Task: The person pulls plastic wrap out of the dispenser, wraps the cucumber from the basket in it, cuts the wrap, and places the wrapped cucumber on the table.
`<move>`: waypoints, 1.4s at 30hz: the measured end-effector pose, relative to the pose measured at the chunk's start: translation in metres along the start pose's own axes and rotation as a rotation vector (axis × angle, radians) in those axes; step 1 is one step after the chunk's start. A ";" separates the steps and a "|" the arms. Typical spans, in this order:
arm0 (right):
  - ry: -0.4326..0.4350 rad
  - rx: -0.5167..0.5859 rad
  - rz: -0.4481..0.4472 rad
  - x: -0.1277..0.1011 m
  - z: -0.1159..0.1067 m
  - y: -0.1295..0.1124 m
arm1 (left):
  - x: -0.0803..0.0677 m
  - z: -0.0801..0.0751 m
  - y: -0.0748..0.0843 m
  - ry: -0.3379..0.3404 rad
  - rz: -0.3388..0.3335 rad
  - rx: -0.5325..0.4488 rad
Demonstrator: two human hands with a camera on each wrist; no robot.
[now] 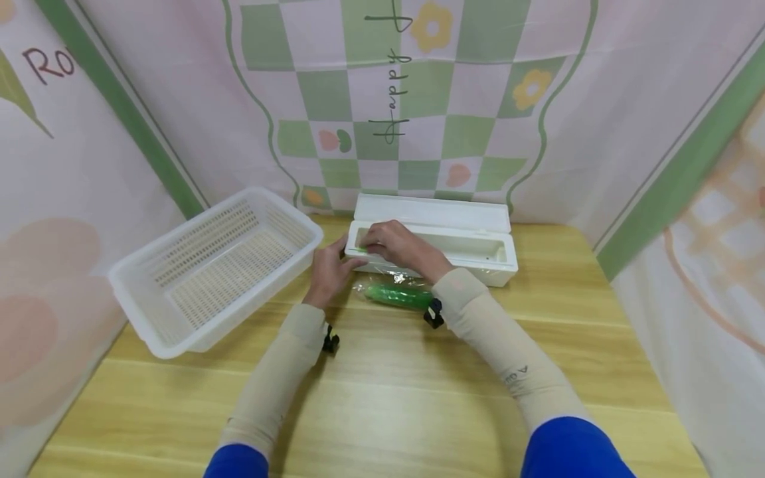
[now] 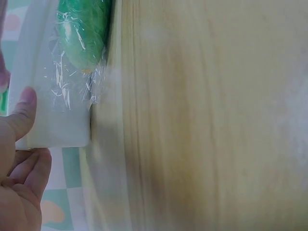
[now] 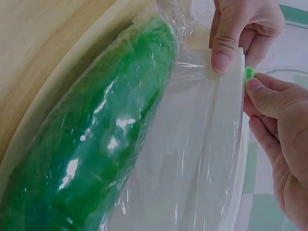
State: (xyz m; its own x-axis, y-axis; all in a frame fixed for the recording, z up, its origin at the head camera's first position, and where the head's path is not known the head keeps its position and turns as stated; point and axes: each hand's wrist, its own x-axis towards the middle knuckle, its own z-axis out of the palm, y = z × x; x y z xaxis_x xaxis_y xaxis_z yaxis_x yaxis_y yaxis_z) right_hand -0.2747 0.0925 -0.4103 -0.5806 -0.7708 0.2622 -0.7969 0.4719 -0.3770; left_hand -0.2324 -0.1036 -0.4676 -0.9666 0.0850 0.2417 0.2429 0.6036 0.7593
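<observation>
A long white cling film box [image 1: 493, 273] stands at the back of the table with its lid [image 1: 430, 211] up. My left hand [image 1: 329, 271] grips the box's left end, thumb on the front edge and fingers around the end. At that same end, my right hand [image 1: 397, 245] pinches a small green slider [image 3: 249, 73] at the box's edge. In front of the box lies a green cucumber [image 1: 397, 296], wrapped in clear film. Film [image 3: 187, 144] also stretches over the box's front, as the right wrist view shows.
A white slotted plastic basket [image 1: 257, 292] stands on the left of the wooden table [image 1: 388, 411], close to my left hand. Patterned curtains [image 1: 430, 99] hang behind the table and on both sides.
</observation>
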 end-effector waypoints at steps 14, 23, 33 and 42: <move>-0.008 -0.042 0.034 -0.034 -0.018 0.008 | -0.002 0.001 0.004 -0.003 -0.040 -0.060; -0.002 -0.035 0.074 -0.063 -0.032 0.012 | -0.003 0.001 0.007 -0.006 -0.040 -0.054; 0.019 -0.047 0.091 -0.098 -0.046 0.019 | -0.003 -0.001 0.005 -0.015 -0.062 -0.052; 0.031 -0.056 0.111 -0.123 -0.057 0.024 | -0.004 -0.001 0.009 -0.024 -0.066 -0.063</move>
State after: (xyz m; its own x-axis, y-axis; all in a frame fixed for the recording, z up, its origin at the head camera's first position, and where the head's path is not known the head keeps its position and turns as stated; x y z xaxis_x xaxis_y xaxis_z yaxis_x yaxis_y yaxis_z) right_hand -0.2322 0.2230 -0.4007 -0.6697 -0.6994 0.2497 -0.7353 0.5772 -0.3552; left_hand -0.2263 -0.0995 -0.4616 -0.9823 0.0660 0.1755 0.1821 0.5575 0.8099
